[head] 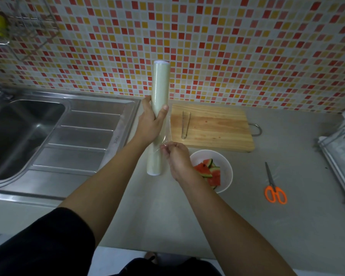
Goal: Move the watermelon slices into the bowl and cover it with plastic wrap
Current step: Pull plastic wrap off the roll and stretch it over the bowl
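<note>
Nearest the camera, two bare forearms reach out over the grey surface. The right hand hovers just left of the white bowl, its fingers pinched shut on the loose edge of clear film peeling from the plastic wrap roll. The watermelon slices already lie in the bowl, which sits uncovered on the surface just in front of the cutting board. Slightly farther out, the left hand is wrapped around the middle of the roll, gripping it firmly and holding it nearly upright above the surface, beside the sink.

The film is the weak point, in my judgement. Only a narrow strip looks lifted; a pull from one corner could tear it or let it fold and cling to itself. If the left hand clamps too hard the roll cannot turn, and the sheet may stretch or snap. The right forearm passes close above the bowl's rim, so a wide sweep might knock it.

The orange scissors lie well to the right of the bowl, clear of both hands. Metal tongs rest on the cutting board beyond.
</note>
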